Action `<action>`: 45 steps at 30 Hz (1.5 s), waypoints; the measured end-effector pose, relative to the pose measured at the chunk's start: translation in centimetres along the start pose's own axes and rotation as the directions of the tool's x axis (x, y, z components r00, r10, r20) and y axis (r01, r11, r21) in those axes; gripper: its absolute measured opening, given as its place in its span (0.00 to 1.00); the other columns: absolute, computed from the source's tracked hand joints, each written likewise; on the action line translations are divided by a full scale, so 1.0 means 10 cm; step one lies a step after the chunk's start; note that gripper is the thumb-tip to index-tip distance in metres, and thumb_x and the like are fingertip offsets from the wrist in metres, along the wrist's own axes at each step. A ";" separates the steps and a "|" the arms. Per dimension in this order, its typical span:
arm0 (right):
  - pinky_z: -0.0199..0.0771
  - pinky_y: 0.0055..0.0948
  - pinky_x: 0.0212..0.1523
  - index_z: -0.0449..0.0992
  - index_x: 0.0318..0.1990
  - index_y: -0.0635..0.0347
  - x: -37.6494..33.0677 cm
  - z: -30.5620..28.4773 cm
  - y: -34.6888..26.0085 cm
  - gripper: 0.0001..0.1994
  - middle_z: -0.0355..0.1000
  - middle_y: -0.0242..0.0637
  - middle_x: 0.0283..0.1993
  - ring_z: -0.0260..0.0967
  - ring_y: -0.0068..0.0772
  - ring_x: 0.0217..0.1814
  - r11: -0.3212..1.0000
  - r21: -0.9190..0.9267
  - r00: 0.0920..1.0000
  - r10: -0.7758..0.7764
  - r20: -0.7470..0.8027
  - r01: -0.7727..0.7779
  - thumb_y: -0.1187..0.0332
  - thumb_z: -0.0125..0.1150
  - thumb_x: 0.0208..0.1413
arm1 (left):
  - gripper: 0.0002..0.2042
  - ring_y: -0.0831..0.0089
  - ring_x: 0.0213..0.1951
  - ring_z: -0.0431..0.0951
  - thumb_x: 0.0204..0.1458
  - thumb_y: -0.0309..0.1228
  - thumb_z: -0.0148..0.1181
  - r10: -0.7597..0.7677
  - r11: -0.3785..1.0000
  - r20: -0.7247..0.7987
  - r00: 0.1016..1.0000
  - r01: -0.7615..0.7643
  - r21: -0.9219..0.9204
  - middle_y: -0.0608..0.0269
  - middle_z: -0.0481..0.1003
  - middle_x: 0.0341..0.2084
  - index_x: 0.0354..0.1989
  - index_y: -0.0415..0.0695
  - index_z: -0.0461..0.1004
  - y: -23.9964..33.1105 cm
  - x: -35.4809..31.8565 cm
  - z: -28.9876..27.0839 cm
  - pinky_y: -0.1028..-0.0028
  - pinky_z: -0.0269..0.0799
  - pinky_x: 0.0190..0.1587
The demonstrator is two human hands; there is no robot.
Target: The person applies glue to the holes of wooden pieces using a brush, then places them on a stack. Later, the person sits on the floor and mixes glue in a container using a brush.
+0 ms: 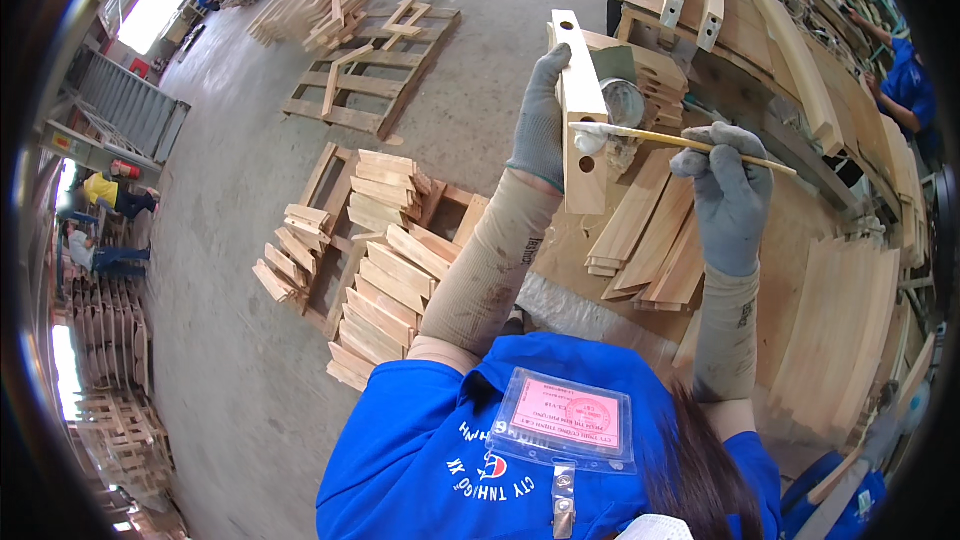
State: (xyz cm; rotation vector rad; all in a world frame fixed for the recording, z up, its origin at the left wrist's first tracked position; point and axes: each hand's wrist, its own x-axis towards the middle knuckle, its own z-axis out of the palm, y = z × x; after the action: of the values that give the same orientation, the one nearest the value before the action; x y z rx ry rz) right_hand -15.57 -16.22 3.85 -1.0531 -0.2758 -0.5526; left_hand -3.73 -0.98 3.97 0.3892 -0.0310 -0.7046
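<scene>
My left hand, in a grey glove, grips a pale wooden bar with round holes drilled along its face. The bar stands nearly upright in the picture. My right hand, gloved in grey too, is closed round a thin wooden stick. White paste coats the stick's left tip, which lies against the bar's face between two holes. Just behind the bar is a round metal can, partly hidden. Below my hands, several flat wooden slats are fanned out on the work table.
Stacks of short wooden pieces lie on a pallet to my left. Another pallet stands farther off. More drilled bars and long boards rest at the far right, where a person in blue works. Wide boards lie to my right.
</scene>
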 end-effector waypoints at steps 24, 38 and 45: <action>0.79 0.33 0.37 0.73 0.38 0.65 0.01 -0.14 -0.16 0.07 0.74 0.51 0.40 0.75 0.38 0.35 0.992 -0.109 0.958 -0.031 0.285 0.065 0.82 0.51 0.54 | 0.19 0.75 0.28 0.78 0.52 0.46 0.53 -0.072 0.995 0.060 0.996 0.076 -0.066 0.62 0.73 0.31 0.44 0.43 0.66 -0.03 -0.09 0.00 0.79 0.79 0.30; 0.79 0.36 0.36 0.74 0.37 0.66 -0.19 -0.14 -0.20 0.04 0.74 0.51 0.40 0.76 0.40 0.32 0.999 -0.001 0.963 0.050 0.265 -0.052 0.78 0.55 0.53 | 0.20 0.79 0.23 0.70 0.48 0.43 0.62 -0.033 0.997 0.067 0.997 0.038 -0.066 0.63 0.64 0.25 0.37 0.40 0.64 0.01 -0.12 0.00 0.82 0.75 0.24; 0.77 0.35 0.33 0.72 0.35 0.64 -0.11 -0.07 -0.17 0.04 0.73 0.50 0.40 0.74 0.39 0.31 0.981 -0.192 0.970 0.023 0.242 0.025 0.73 0.55 0.55 | 0.19 0.79 0.23 0.70 0.48 0.42 0.62 -0.001 0.997 0.050 0.999 0.004 -0.072 0.64 0.64 0.25 0.38 0.41 0.64 0.02 -0.14 0.04 0.81 0.75 0.24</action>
State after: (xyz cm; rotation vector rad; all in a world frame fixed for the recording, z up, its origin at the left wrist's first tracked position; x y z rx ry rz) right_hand -17.41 -17.19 4.25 -1.3133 -0.4453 -0.4565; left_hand -4.76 -0.10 4.58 0.3029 -0.0522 -0.7157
